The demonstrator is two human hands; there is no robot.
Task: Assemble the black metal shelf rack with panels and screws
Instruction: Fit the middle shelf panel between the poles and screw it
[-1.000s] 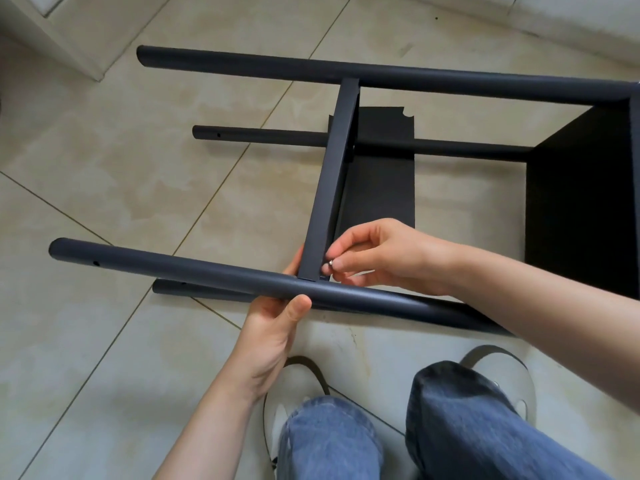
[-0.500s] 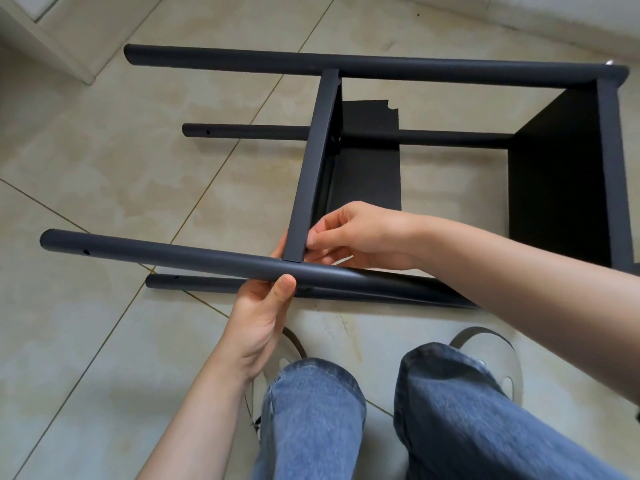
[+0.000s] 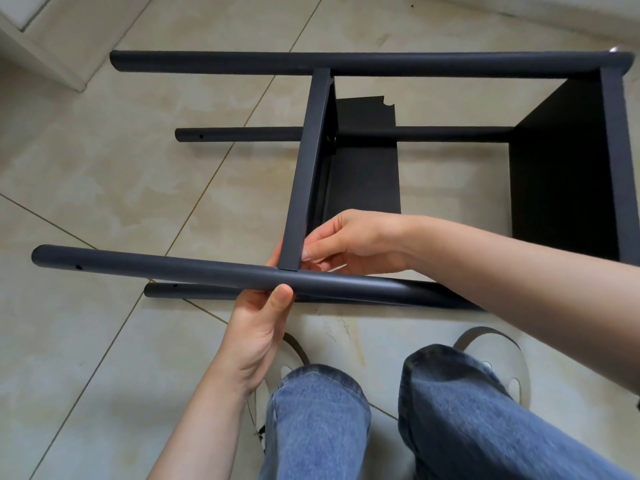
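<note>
Beige tiled floor filling view, thin dark grout lines crossing diagonally. White baseboard corner sitting upper left. Blue jeans legs showing at bottom edge. Light slippers with dark straps peeking beside knees, resting on floor.

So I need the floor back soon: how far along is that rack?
Partway. Four poles and the end panel look joined. In hand: the left hand grips the near pole while the right hand works where the middle panel meets it. The poles' free ends still show open holes.
</note>
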